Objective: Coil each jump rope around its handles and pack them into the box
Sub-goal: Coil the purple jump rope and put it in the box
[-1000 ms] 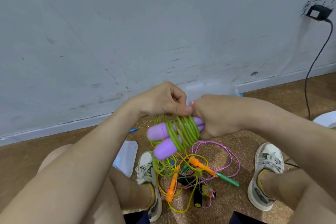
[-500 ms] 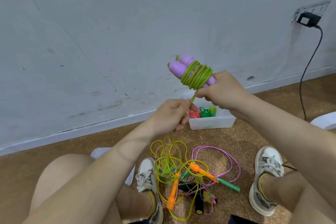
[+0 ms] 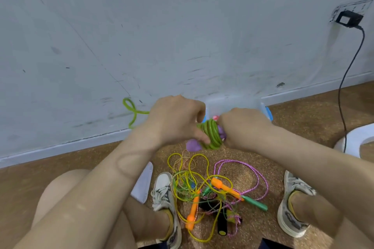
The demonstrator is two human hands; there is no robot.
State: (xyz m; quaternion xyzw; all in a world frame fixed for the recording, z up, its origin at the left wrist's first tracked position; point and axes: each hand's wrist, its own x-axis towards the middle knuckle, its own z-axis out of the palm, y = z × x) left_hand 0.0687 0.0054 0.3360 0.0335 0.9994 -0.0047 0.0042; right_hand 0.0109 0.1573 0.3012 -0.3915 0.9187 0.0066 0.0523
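Head view: green rope (image 3: 211, 134) coiled on purple handles (image 3: 193, 145), between both hands.
Left hand (image 3: 174, 121): pinches the coil.
Right hand (image 3: 240, 127): grips handles.
Box (image 3: 242, 103): mostly hidden behind hands.

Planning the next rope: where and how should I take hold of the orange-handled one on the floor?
Grip the upper orange handle mid-shaft, coming from above and pinching across its width. It lies flat and diagonal on top of the tangle and looks largely uncovered.

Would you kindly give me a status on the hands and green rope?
Left hand and right hand grip the green rope, coiled round purple handles. Tail loose at left. Box behind hands, nothing between.
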